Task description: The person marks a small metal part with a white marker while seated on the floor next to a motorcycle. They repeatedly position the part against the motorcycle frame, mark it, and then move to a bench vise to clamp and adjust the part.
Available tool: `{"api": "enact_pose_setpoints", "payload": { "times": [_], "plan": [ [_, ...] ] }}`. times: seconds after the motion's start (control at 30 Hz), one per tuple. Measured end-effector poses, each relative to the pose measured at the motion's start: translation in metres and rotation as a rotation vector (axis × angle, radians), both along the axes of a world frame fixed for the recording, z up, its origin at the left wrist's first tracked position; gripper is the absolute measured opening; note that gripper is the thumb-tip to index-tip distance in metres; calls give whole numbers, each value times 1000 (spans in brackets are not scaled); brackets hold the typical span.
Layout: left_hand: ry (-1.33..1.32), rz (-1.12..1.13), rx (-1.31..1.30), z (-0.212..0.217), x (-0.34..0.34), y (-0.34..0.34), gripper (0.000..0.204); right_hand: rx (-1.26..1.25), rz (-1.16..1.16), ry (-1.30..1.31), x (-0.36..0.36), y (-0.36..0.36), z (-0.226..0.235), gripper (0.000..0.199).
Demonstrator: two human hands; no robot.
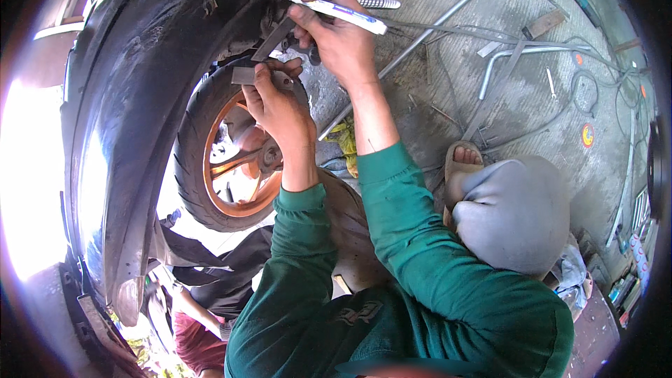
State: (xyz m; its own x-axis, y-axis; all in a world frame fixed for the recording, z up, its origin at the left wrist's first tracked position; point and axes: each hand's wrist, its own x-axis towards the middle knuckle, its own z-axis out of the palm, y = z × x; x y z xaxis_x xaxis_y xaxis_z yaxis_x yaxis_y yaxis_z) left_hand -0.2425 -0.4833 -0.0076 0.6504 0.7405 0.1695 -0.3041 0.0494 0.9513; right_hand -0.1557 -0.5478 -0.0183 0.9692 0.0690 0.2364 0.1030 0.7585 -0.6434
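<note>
Head view: holding a white marker pen [350, 15] in the right hand [343, 42], up at the far end. Pinching a small grey plate [242, 75] in the left hand [276, 101], just over the far part of the orange-rimmed wheel [268, 157], right of the dark body panel [140, 84]. Also seeing a dark flat strip [271, 40] between both hands; can't tell about any right-fingertip grip on it. Got a long metal rod [448, 19] farther right.

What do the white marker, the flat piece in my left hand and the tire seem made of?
Marker: likely plastic, smooth and evenly white. Flat piece: possibly bare metal, dull gray with straight, crisp edges. Tire: apparently rubber, matte black with molded tread grooves.
</note>
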Motion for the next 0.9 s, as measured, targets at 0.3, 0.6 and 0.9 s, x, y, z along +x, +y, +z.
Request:
{"api": "enact_pose_setpoints", "payload": {
  "times": [0.3, 0.6, 0.9],
  "plan": [
    [-128, -135, 191, -9, 25, 18, 24, -129, -168, 45, 20, 29, 8, 18],
    [-141, 83, 449, -18, 56, 27, 30, -69, -408, 45, -12, 33, -6, 14],
    [-205, 125, 457, -27, 66, 31, 26, -43, -423, -8, -18, 44, -19, 11]
  ]
}}
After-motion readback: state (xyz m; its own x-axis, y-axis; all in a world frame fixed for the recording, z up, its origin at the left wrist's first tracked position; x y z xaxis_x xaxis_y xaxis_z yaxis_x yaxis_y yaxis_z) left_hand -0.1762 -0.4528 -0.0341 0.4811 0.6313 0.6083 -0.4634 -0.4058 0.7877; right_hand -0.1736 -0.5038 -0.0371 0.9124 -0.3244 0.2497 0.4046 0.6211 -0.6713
